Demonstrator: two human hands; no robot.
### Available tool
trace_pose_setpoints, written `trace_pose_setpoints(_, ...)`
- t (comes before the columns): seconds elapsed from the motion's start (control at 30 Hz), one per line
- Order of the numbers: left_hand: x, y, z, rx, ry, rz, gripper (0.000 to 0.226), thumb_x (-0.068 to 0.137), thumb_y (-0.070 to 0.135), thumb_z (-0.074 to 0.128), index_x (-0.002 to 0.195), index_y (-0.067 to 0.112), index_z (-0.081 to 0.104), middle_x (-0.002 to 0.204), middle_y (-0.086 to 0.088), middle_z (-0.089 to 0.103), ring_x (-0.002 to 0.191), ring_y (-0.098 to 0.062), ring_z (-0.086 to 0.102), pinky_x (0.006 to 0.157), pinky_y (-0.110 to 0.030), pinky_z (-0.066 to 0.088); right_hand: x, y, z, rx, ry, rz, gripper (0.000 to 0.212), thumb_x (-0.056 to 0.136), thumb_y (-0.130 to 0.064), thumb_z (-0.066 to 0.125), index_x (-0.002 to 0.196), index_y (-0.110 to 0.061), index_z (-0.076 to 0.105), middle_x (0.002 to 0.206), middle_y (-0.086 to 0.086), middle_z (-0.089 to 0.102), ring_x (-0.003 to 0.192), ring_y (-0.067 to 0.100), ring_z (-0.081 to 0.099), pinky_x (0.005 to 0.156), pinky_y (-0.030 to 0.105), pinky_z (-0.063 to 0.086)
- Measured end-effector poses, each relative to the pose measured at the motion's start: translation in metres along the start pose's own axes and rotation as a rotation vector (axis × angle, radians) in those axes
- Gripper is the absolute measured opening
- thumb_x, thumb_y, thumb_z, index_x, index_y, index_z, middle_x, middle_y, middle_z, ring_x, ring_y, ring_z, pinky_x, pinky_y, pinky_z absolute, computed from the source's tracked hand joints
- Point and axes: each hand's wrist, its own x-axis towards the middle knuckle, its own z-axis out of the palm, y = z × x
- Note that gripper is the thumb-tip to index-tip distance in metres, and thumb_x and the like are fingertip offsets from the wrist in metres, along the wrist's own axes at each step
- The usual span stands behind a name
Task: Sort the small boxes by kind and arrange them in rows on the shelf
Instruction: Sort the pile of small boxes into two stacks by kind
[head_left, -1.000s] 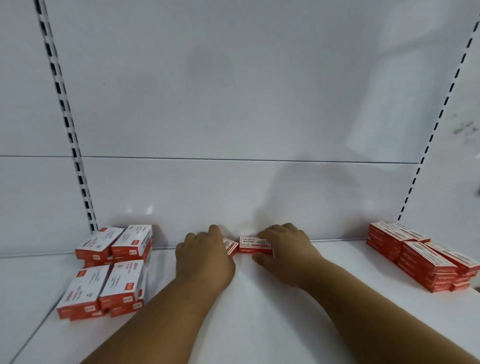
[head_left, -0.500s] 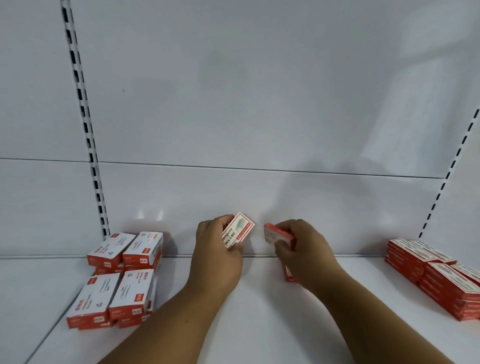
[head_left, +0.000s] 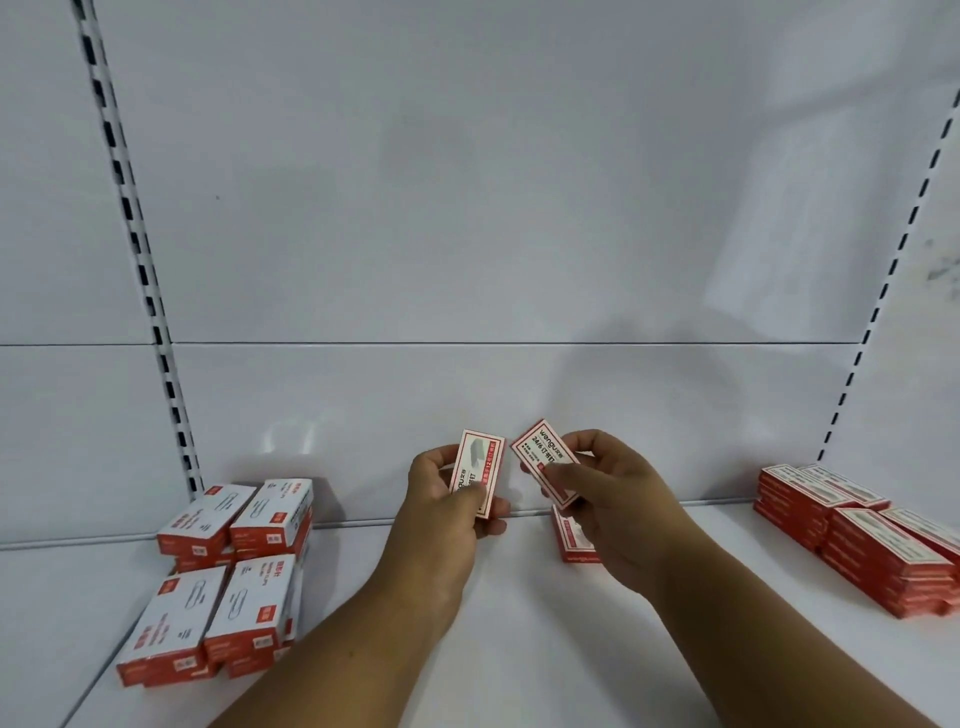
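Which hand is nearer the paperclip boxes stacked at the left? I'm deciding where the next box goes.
Left. The left hand is mid-shelf, just right of the paperclip boxes; the right hand is farther right.

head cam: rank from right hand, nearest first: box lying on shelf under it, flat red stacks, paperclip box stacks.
From the right hand:
1. Box on the shelf, just under the hand, partly hidden.
2. Flat red stacks, far right.
3. Paperclip box stacks, far left, beyond the left hand.
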Motion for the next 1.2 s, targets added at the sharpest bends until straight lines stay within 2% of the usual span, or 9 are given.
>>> trace_pose_setpoints(0.17, -0.022, 0.006, 0.015, 0.23, -0.091, 0.09, 0.027, 0.099, 0.011, 0.053, 0.116, 0.032, 0.052, 0.111, 0.007, 0.064, 0.09, -0.013, 0.069, 0.078, -0.027, 0.058, -0.023, -0.024, -0.01, -0.043, 0.06, -0.093, 0.039, 0.085, 0.014, 0.058, 0.113, -0.013, 0.06, 0.098, 0.012, 0.073, 0.086, 0.03, 0.073, 0.081, 0.042, 0.059)
trace_pose_setpoints(0.3, -0.037, 0.018, 0.041, 0.382, -0.115, 0.157, 0.017, 0.095, 0.017, 0.06, 0.105, 0.032, 0.059, 0.099, 0.015, 0.068, 0.074, 0.003, 0.068, 0.049, -0.007, 0.045, -0.048, -0.04, -0.05, -0.161, 0.128, -0.15, 0.044, 0.087, 0.01, 0.06, 0.113, -0.026, 0.057, 0.095, 0.012, 0.071, 0.082, 0.027, 0.074, 0.082, 0.051, 0.059)
trace_pose_setpoints(0.37, -0.041, 0.022, 0.062, 0.406, -0.157, 0.143, 0.018, 0.091, 0.013, 0.065, 0.1, 0.029, 0.062, 0.092, 0.012, 0.072, 0.068, 0.0, 0.07, 0.049, -0.011, 0.047, -0.057, -0.047, -0.079, -0.224, 0.179, -0.174, 0.039, 0.088, 0.004, 0.062, 0.109, -0.029, 0.057, 0.091, 0.007, 0.073, 0.08, 0.024, 0.074, 0.081, 0.049, 0.059)
trace_pose_setpoints(0.5, -0.048, 0.018, 0.118, 0.426, -0.21, 0.123, 0.02, 0.084, 0.013, 0.073, 0.098, 0.027, 0.068, 0.086, 0.009, 0.074, 0.076, -0.012, 0.071, 0.07, -0.037, 0.058, -0.068, -0.059, -0.144, -0.389, 0.311, -0.228, 0.02, 0.087, -0.008, 0.065, 0.096, -0.025, 0.06, 0.083, -0.005, 0.076, 0.07, 0.016, 0.071, 0.063, 0.033, 0.052)
trace_pose_setpoints(0.57, -0.049, 0.011, 0.151, 0.436, -0.229, 0.121, 0.022, 0.084, 0.014, 0.074, 0.1, 0.026, 0.068, 0.086, 0.009, 0.073, 0.077, -0.012, 0.071, 0.074, -0.037, 0.058, -0.068, -0.063, -0.176, -0.462, 0.355, -0.232, 0.013, 0.085, -0.012, 0.069, 0.089, -0.022, 0.062, 0.083, -0.005, 0.076, 0.054, 0.007, 0.063, 0.053, 0.027, 0.044)
trace_pose_setpoints(0.67, -0.042, -0.003, 0.199, 0.414, -0.228, 0.106, 0.024, 0.083, 0.011, 0.075, 0.104, 0.021, 0.068, 0.088, 0.003, 0.073, 0.074, -0.013, 0.071, 0.061, -0.026, 0.053, -0.06, -0.071, -0.224, -0.533, 0.395, -0.2, 0.011, 0.083, -0.014, 0.074, 0.086, -0.018, 0.064, 0.079, -0.003, 0.075, 0.045, 0.007, 0.055, 0.045, 0.024, 0.039)
trace_pose_setpoints(0.9, -0.013, -0.031, 0.275, 0.513, -0.125, 0.077, 0.021, 0.082, 0.01, 0.074, 0.096, 0.02, 0.061, 0.093, -0.005, 0.072, 0.074, -0.02, 0.074, 0.064, -0.034, 0.062, -0.009, -0.066, -0.297, -0.747, 0.357, -0.082, 0.013, 0.082, -0.017, 0.073, 0.078, -0.011, 0.062, 0.074, 0.002, 0.072, 0.05, 0.015, 0.055, 0.044, 0.026, 0.042)
trace_pose_setpoints(1.07, 0.002, -0.047, 0.296, 0.613, -0.061, 0.076, 0.009, 0.079, 0.013, 0.074, 0.076, 0.019, 0.068, 0.078, -0.001, 0.075, 0.073, -0.019, 0.074, 0.07, -0.041, 0.062, 0.024, -0.054, -0.309, -0.858, 0.239, -0.025, 0.017, 0.085, -0.02, 0.07, 0.073, -0.011, 0.063, 0.073, 0.004, 0.074, 0.052, 0.012, 0.057, 0.049, 0.027, 0.044)
trace_pose_setpoints(1.2, 0.005, -0.05, 0.302, 0.598, -0.033, 0.022, 0.012, 0.082, 0.01, 0.073, 0.072, 0.014, 0.067, 0.072, -0.006, 0.075, 0.069, -0.022, 0.074, 0.071, -0.043, 0.062, 0.04, -0.053, -0.309, -1.004, 0.158, 0.012, 0.021, 0.085, -0.027, 0.07, 0.084, -0.007, 0.067, 0.077, 0.005, 0.073, 0.064, 0.016, 0.065, 0.057, 0.029, 0.052)
